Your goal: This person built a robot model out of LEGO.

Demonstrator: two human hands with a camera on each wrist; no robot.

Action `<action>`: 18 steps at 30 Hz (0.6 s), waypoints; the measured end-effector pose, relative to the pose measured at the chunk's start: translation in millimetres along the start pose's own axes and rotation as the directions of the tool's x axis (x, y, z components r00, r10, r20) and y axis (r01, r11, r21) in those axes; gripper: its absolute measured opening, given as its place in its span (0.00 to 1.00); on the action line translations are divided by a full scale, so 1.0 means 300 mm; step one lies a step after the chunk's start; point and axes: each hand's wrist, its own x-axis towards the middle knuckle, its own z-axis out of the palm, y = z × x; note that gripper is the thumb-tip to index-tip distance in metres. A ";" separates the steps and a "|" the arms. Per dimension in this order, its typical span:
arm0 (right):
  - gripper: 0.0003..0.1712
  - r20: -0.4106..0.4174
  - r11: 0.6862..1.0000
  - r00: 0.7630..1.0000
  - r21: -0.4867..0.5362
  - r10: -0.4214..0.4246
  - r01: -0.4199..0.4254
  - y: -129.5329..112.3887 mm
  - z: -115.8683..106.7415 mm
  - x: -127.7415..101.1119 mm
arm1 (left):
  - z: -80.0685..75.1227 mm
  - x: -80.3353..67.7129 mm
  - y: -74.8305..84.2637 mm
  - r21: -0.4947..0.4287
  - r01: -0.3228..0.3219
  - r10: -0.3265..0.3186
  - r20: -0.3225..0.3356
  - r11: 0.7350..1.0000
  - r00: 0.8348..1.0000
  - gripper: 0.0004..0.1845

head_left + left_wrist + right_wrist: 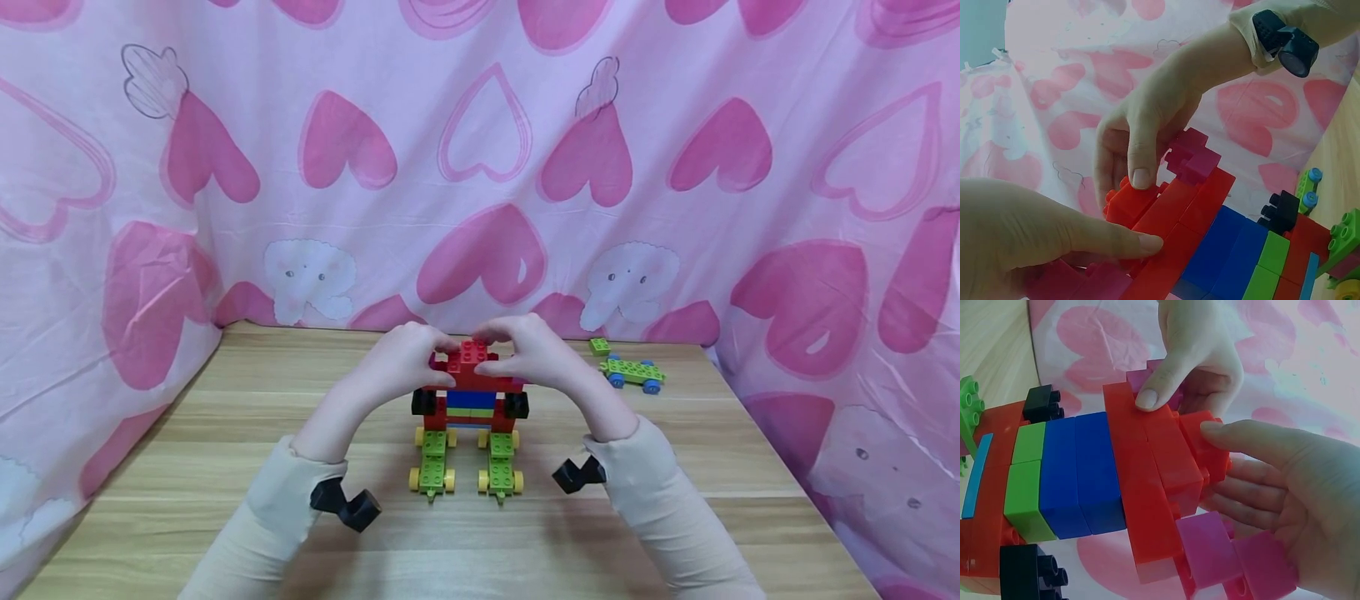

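Note:
A tall figure of toy building blocks stands mid-table, with red bricks [472, 385] at the top over blue bricks [471, 403] and lime bricks [1025, 481]. Two green wheeled bases [432, 473] with yellow wheels form its feet. Black bricks [516, 405] jut from both sides, and magenta bricks [1210, 544] from the upper ends. My left hand [405, 358] grips the red upper part, thumb on its front face, fingers mostly hidden behind. From the other side, my right hand [532, 354] pinches the small topmost red brick [1200, 447] between thumb and fingers.
At the back right of the wooden table [285, 400] lie a green wheeled base with blue wheels [633, 372] and a small green brick [599, 346]. A pink heart-patterned curtain [480, 192] hangs behind and along both sides.

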 end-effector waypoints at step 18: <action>0.20 0.027 1.000 0.999 -0.005 0.028 -0.028 -0.029 -0.009 0.012 | 0.017 0.025 -0.010 0.085 -0.019 0.019 -0.005 0.996 1.000 0.19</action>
